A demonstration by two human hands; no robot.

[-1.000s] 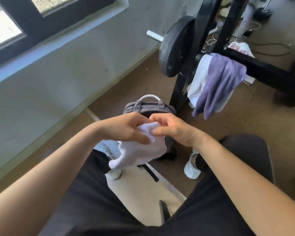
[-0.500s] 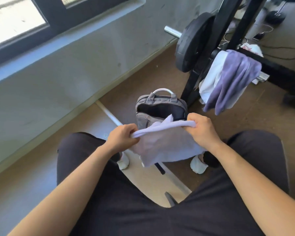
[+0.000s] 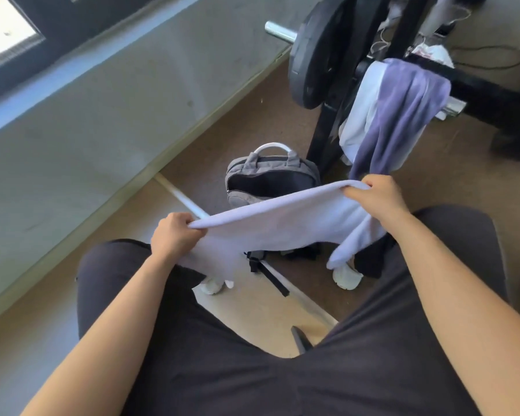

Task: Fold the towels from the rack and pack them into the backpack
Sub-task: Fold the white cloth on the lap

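Observation:
A pale lilac-white towel (image 3: 282,223) is stretched out in front of me above my knees. My left hand (image 3: 174,235) grips its left corner and my right hand (image 3: 376,199) grips its right corner, higher up. Behind the towel a grey backpack (image 3: 270,175) stands on the floor with its top open, its lower part hidden by the cloth. A purple towel (image 3: 403,115) and a white towel (image 3: 360,109) hang over a bar of the black rack (image 3: 487,88) at the upper right.
A black weight plate (image 3: 315,52) on a steel bar stands just behind the backpack. The grey wall (image 3: 102,109) runs along the left. My legs in black trousers and white shoes (image 3: 347,277) flank the backpack. Cables lie on the floor at the top right.
My hands have moved apart, pulling the bunched towel out into a wide spread sheet. The right hand has risen toward the hanging towels and the view has tipped further down.

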